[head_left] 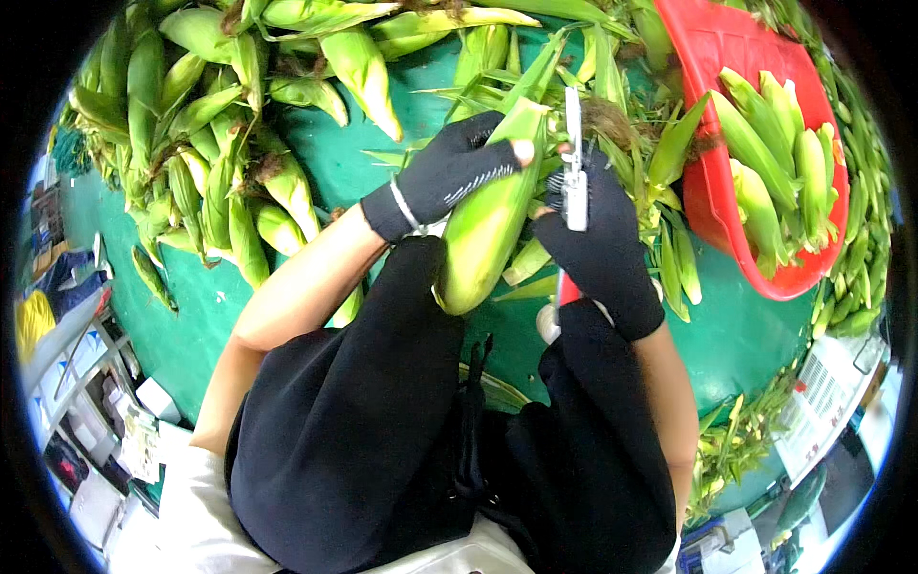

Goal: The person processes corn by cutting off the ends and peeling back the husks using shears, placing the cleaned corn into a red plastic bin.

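Note:
An ear of corn (486, 230) in its green husk lies tilted in front of me, its lower end against my left knee. My left hand (448, 174), in a black fingerless glove, is closed around its upper part with the thumb on top. My right hand (601, 239), gloved the same way, grips a silver metal hand tool (575, 187) with a red end below the palm. The tool's narrow upper part points away from me, just right of the corn's tip, and cannot be seen to touch it. Its exact kind is unclear.
Unhusked ears (210, 143) are heaped at the left and far side of the green floor (382, 86). A tilted red basket (688, 57) at the right holds several trimmed ears (765, 143). Husk leaves (679, 263) lie near my right hand. More ears (861, 277) line the far right.

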Demonstrator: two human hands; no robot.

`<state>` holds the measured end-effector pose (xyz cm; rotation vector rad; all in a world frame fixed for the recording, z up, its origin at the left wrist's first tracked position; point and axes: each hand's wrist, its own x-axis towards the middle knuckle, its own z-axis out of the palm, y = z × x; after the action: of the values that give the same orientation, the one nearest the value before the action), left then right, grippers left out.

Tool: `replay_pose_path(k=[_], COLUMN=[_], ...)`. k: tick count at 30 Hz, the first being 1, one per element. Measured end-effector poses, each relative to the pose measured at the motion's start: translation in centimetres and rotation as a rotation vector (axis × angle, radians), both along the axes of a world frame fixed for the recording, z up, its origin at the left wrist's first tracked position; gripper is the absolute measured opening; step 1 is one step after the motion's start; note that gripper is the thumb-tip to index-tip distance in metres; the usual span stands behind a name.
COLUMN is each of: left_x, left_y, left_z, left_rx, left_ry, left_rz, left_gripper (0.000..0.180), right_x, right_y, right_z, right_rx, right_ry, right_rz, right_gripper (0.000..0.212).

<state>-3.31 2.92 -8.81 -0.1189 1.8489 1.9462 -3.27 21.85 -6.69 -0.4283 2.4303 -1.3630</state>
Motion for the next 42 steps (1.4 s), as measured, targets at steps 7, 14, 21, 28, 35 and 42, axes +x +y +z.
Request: replay_pose_path(k=[7, 14, 21, 28, 35, 42], left_x=[0.4, 2.8, -1.3, -10.1, -16.9, -6.3], left_y=[-1.4, 0.1, -1.8, -28.8, -32.4, -15.5], left_z=[-4.6, -4.8, -4.1, -9.9, -14.5, -7.8], left_rx=[-0.328, -0.345, -0.337, -1.478, -0.390, 0.581], left_ry=[0.371, 0.440, 0.324, 0.198, 0.153, -0.189], left_rz=[0.265, 0.076, 0.418, 0.297, 0.496, 0.658], left_gripper=[0.022, 0.027, 0.022, 0.066, 0.080, 0.049], right_x=[2.2, -0.6, 2.4, -0.3, -0.6, 2.0], right_y=[0.1, 1.2, 0.3, 6.2, 13.3, 6.1], right_z=[-0.8, 0.7, 0.0, 2.7, 5.7, 1.4], right_rx=[0.157, -0.250, -0.449, -0.833, -1.115, -0.520], right_ry=[0.019, -0.208, -0.573, -0.493, -0.076, -0.529], right_rz=[0.139, -0.235, 0.007, -0.530, -0.777, -0.233], right_gripper=[0.054, 0.038, 0.057, 0.050, 0.052, 0.070])
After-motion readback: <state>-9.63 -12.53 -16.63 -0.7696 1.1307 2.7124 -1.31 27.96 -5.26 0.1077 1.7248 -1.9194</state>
